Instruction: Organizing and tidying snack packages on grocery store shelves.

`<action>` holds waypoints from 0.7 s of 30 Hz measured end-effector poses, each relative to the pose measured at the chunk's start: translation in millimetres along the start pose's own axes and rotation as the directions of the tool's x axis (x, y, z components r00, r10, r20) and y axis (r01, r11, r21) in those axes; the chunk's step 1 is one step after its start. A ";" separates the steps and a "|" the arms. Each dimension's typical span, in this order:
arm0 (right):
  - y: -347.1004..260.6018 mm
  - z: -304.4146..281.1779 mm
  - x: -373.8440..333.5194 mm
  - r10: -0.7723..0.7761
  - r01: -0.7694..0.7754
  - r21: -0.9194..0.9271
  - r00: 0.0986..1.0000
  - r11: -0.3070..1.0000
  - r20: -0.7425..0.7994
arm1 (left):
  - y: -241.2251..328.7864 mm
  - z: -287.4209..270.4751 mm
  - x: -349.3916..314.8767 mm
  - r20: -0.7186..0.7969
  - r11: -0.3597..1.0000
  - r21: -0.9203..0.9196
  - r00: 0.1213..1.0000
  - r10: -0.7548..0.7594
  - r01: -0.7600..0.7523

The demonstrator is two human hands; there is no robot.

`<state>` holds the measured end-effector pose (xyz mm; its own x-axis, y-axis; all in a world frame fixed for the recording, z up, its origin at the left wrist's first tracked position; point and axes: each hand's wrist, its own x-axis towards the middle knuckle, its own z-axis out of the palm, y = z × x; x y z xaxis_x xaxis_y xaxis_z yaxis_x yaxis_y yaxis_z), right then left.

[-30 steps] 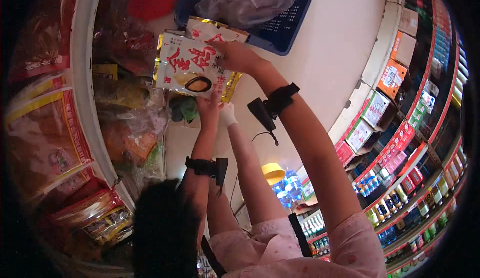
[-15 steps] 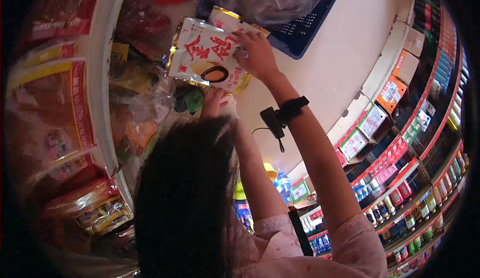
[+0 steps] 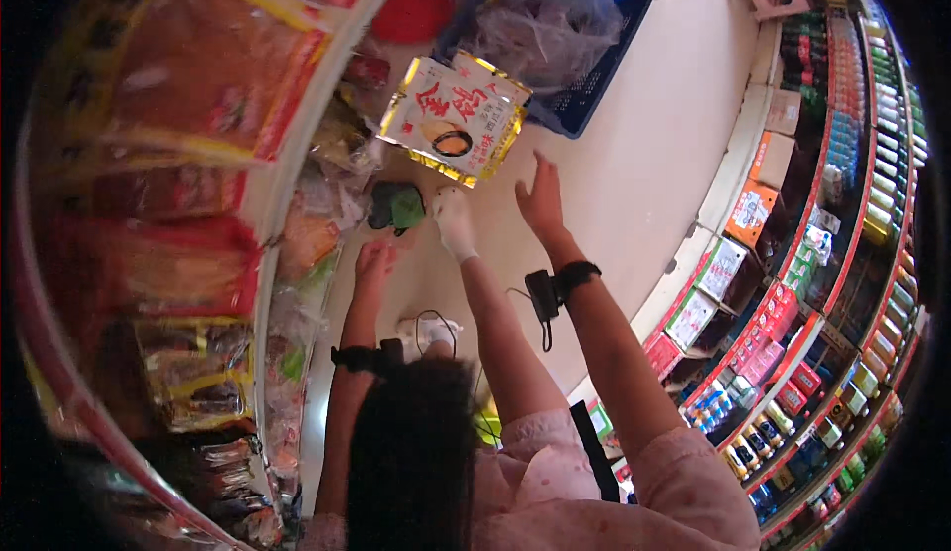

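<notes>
White foil food packets [image 3: 475, 105] with red lettering and gold-yellow edges lie overlapped beside the near corner of a blue plastic basket [image 3: 594, 105]. Just below and right of them, my right hand [image 3: 543, 199] is apart from the packets, fingers spread, nothing held. My left hand [image 3: 373, 262] is farther left and nearer to me, its fingers stretched out with nothing in them. In front of it sits a small dark and green bundle [image 3: 398, 206] on the floor, apart from the fingers. Each wrist wears a black strap with a small device.
Shelves of bagged snacks [image 3: 213, 65] line the left side. Clear plastic [image 3: 540, 31] fills the basket, and a red round thing [image 3: 414, 4] is beside it. At the right stand shelves of bottles and boxes [image 3: 792, 313]. My foot [image 3: 454, 222] is on the pale floor [image 3: 644, 174].
My right hand has let go of the packets and drawn back right and nearer. My left hand has moved away, left and nearer. The view has shifted, showing more left shelving.
</notes>
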<state>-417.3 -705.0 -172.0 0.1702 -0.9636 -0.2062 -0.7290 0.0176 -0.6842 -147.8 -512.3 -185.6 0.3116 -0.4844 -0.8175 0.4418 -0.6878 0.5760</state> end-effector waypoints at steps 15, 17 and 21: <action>-64.0 51.5 -276.8 -0.525 0.734 0.067 0.415 0.676 0.743 | -152.2 -286.1 -393.2 -0.379 0.844 0.392 0.771 0.512 -0.367; -94.0 66.3 -279.2 -0.494 0.968 0.045 0.086 0.247 0.865 | -214.8 -311.3 -462.0 -0.522 0.880 0.350 0.713 0.468 -0.321; -185.4 81.0 -278.3 -0.438 0.990 0.052 0.010 0.129 0.899 | -303.8 -331.1 -520.6 -0.775 0.779 -0.336 0.626 0.091 -0.530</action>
<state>-275.8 -418.4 -44.4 0.9168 0.2227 -0.3315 0.1090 -0.9381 -0.3287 -165.7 127.8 65.1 0.8871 0.0528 -0.4585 0.4615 -0.0973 0.8818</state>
